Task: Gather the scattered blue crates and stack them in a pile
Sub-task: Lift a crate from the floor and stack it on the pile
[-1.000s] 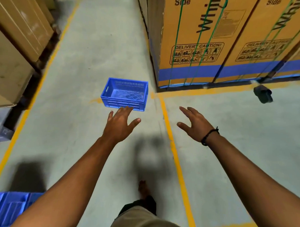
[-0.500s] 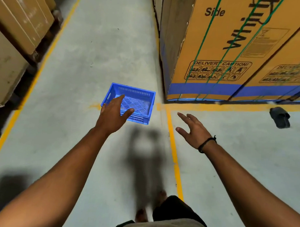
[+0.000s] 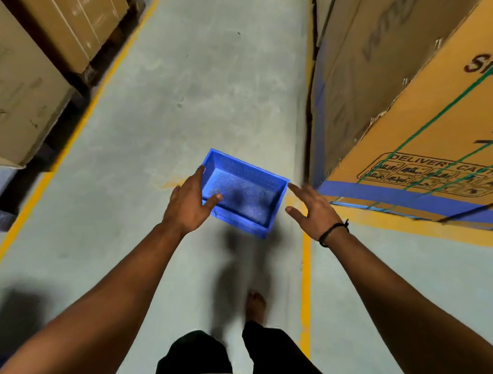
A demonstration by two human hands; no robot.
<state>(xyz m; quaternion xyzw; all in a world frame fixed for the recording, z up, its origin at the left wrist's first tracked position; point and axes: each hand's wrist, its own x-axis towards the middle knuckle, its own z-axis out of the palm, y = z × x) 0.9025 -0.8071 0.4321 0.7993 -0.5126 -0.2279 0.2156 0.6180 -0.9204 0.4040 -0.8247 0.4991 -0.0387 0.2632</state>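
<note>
An empty blue crate (image 3: 246, 191) with a perforated bottom lies on the grey concrete floor, slightly turned, just ahead of me. My left hand (image 3: 190, 200) is spread over its left rim, the thumb reaching inside over the crate's near-left corner. My right hand (image 3: 313, 207) hovers open at the crate's right end, fingertips close to the far-right corner. Whether either hand touches the crate is unclear. The crate rests on the floor.
A tall orange carton (image 3: 426, 114) with green straps stands close on the right. Brown cartons (image 3: 27, 95) on dark pallets line the left. Yellow floor lines (image 3: 306, 278) run along the aisle. My bare foot (image 3: 256, 306) is below the crate.
I have walked up to the crate, which now lies nearer and lower in view. Both hands have come forward to flank its two ends.
</note>
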